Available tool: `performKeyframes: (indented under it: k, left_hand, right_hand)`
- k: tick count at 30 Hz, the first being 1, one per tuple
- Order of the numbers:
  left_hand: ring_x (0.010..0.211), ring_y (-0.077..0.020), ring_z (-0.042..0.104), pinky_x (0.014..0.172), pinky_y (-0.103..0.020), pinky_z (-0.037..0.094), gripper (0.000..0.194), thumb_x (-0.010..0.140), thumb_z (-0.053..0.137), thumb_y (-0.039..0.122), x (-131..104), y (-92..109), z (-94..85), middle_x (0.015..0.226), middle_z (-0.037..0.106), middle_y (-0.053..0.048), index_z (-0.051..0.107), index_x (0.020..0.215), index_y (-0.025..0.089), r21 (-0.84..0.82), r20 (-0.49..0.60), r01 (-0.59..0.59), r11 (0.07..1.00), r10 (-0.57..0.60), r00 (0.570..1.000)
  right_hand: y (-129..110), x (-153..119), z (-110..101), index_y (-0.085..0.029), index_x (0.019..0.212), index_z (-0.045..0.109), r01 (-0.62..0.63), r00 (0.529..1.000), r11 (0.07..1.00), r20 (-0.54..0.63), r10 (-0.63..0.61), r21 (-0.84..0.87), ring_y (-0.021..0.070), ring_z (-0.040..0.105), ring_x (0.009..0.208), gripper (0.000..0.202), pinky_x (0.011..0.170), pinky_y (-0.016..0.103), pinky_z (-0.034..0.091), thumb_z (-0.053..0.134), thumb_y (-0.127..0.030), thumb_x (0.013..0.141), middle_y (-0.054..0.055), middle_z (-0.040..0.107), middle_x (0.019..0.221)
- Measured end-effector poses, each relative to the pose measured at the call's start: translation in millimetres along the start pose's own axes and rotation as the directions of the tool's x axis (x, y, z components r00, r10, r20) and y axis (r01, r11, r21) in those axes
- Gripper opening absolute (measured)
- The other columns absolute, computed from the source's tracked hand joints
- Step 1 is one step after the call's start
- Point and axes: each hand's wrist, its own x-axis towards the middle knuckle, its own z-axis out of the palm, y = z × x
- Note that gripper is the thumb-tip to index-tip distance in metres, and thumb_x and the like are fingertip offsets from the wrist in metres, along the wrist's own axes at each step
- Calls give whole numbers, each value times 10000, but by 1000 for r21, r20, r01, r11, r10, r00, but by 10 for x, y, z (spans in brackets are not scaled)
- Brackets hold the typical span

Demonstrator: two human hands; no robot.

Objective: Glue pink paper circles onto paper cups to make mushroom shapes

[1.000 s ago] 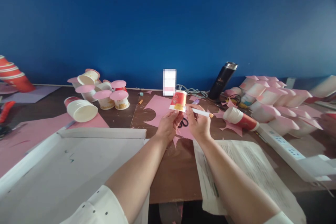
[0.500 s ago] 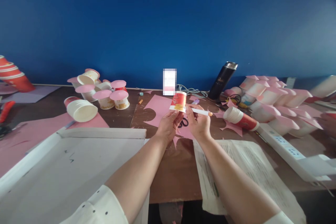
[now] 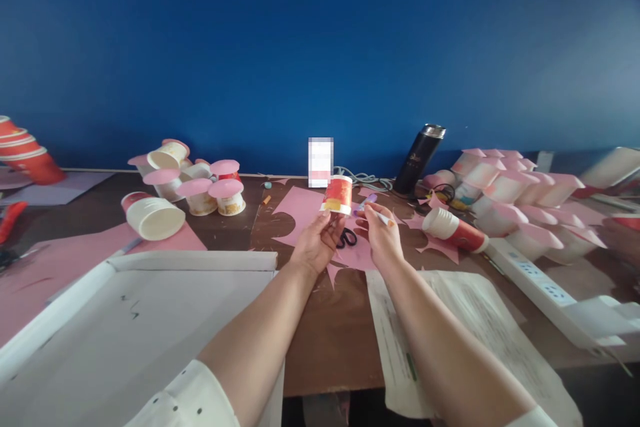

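A red and gold paper cup [image 3: 339,193] with white edges is held up in my left hand [image 3: 316,240], whose fingers grip it at the lower edge. Between the fingers of my right hand [image 3: 384,239] is a slim white pen [image 3: 384,218] with an orange end, just right of the cup and apart from it. Its working tip is hard to make out. Below the hands, black-handled scissors [image 3: 346,238] rest on a cut pink paper sheet [image 3: 295,208]. Behind the pen lies a small purple object [image 3: 369,199].
Several paper cups with pink discs [image 3: 195,188] stand at left, another cup [image 3: 155,215] lying before them. A white box lid [image 3: 195,259] fills the front left. Rightward are a black flask [image 3: 419,159], stacked cups [image 3: 455,229], a power strip [image 3: 537,277] and pink-topped cups [image 3: 520,187].
My right hand has drawn the pen back from the cup's lower edge, and the pen now points differently. The cup stays in my left hand, slightly turned. The view has shifted a little.
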Motion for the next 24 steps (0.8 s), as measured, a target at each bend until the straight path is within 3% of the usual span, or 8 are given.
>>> performKeyframes:
  k: [5,10,16,24]
  left_hand:
    - [753,-120,673,744,-218,567,74,826,589,112,-18,26,13,806,694,-64,658,840,89,-21,9,30,999,-30,1000]
    - [716,-110,662,716,-201,560,86,830,581,118,-64,28,63,769,684,-66,656,844,77,11,2,74,997,-74,997]
    - [720,-115,656,731,-217,554,102,812,612,143,-95,3,58,789,680,-67,656,877,78,90,29,111,990,-114,993]
    - [718,-125,663,707,-220,557,77,797,627,135,-92,-35,18,756,682,-77,664,836,79,177,51,133,975,-144,988]
  right_hand:
    - [-15,11,19,-221,921,542,-152,987,970,82,139,191,141,675,697,368,541,211,569,737,-433,692,15,697,813]
    - [-46,9,15,-217,888,554,-155,981,944,155,113,293,137,674,705,390,577,213,572,738,-497,687,19,703,840]
    - [-30,-4,13,-209,957,610,-103,952,961,307,20,257,149,659,654,440,526,239,523,649,-585,732,18,706,857]
    - [-12,2,23,-196,960,637,-90,942,942,334,-24,322,171,663,712,440,637,288,536,665,-567,726,32,706,885]
